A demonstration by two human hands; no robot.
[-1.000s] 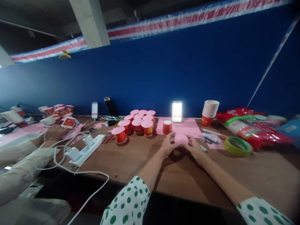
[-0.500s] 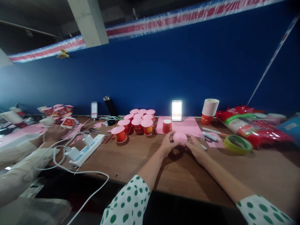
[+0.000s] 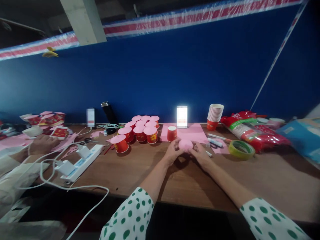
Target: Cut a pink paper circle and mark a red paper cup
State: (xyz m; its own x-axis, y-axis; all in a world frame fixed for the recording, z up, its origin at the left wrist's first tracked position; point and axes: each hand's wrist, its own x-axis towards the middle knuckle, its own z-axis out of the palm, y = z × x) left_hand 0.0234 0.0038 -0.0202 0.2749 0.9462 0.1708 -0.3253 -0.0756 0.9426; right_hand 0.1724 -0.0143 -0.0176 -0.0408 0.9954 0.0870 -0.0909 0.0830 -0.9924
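Above the front part of the table, a round pink paper disc (image 3: 185, 144) is held between both hands. My left hand (image 3: 173, 153) grips its left edge with curled fingers. From the other side, my right hand (image 3: 202, 156) pinches the right edge. The disc's underside is partly hidden by the fingers. Just behind my left hand stands an upside-down red paper cup (image 3: 172, 134) at the edge of a pink paper sheet (image 3: 193, 131). To the left, several red cups topped with pink discs (image 3: 150, 132) stand in a group.
A stack of paper cups (image 3: 215, 115), a red plastic bag (image 3: 255, 131), a tape roll (image 3: 241, 150) and a marker (image 3: 215, 143) are at right. On the left are a power strip (image 3: 86, 160), white cables, a phone (image 3: 90, 117), a black flask (image 3: 109, 112) and another person's hand (image 3: 42, 145).
The view has turned slightly right, so everything sits further left. Both hands keep hold of the pink paper disc, with little change in their grip.
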